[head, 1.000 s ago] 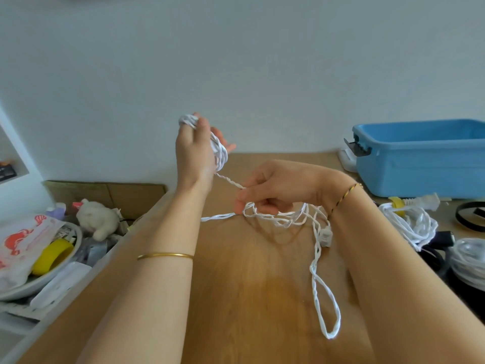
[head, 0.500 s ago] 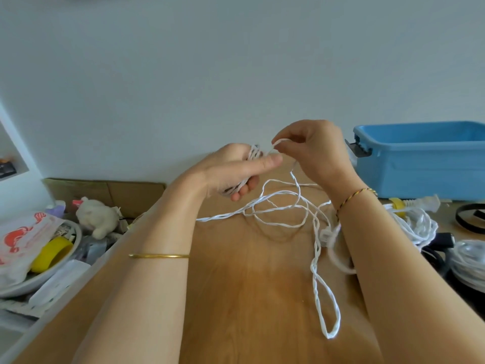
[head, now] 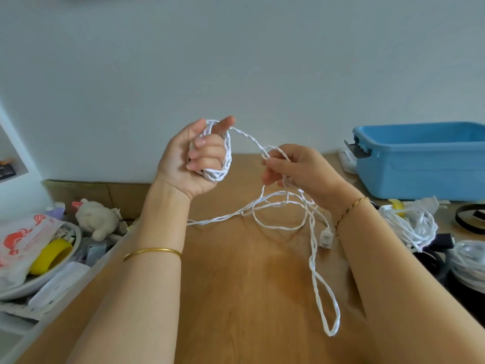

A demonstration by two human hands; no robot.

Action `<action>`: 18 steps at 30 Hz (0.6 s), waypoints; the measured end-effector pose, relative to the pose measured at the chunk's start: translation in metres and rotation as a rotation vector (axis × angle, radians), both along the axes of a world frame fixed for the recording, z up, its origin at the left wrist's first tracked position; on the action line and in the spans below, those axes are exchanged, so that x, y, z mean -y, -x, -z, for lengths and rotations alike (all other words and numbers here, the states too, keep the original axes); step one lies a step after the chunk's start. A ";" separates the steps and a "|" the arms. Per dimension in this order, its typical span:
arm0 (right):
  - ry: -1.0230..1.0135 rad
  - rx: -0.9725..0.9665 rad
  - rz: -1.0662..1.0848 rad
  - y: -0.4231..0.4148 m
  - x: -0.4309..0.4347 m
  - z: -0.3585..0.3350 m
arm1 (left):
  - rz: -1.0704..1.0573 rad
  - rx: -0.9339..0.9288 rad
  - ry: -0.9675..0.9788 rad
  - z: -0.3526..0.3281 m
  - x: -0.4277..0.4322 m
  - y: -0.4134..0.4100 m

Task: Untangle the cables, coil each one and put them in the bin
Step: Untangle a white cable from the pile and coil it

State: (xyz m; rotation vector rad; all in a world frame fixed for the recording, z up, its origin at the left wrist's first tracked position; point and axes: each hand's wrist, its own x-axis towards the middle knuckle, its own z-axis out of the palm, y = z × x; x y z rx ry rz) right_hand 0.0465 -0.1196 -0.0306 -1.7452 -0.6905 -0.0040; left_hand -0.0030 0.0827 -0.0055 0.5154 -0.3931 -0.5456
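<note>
A wooden table (head: 236, 298) is seen across the lower frame. Loose loops of a white twisted cable (head: 311, 248) are laid over its centre-right. A blue bin (head: 420, 164) is set at the upper right, and just below it a white cable bundle (head: 412, 224) is heaped.

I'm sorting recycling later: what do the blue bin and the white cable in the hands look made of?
Blue bin: likely moulded plastic, smooth with a soft sheen and a rounded rim. White cable: seemingly plastic-sheathed wire, two matte strands twisted together, bending limply into loops.
</note>
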 end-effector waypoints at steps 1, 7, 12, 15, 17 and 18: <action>-0.001 -0.009 -0.003 0.001 -0.001 0.000 | -0.037 0.003 0.055 0.001 -0.002 0.000; -0.163 -0.164 0.060 0.001 -0.010 0.000 | -0.323 -0.041 0.333 0.003 -0.003 0.001; -0.281 -0.473 0.154 -0.005 -0.006 0.009 | -0.882 -0.051 0.382 -0.007 0.000 -0.001; -0.221 -0.564 0.212 -0.005 -0.007 0.015 | -1.098 -0.006 0.261 -0.012 0.005 0.001; -0.224 -0.609 0.230 -0.003 -0.006 0.018 | -1.177 0.005 0.199 -0.013 0.011 0.002; -0.242 -0.627 0.236 -0.003 -0.004 0.019 | -1.203 0.008 0.182 -0.014 0.014 0.001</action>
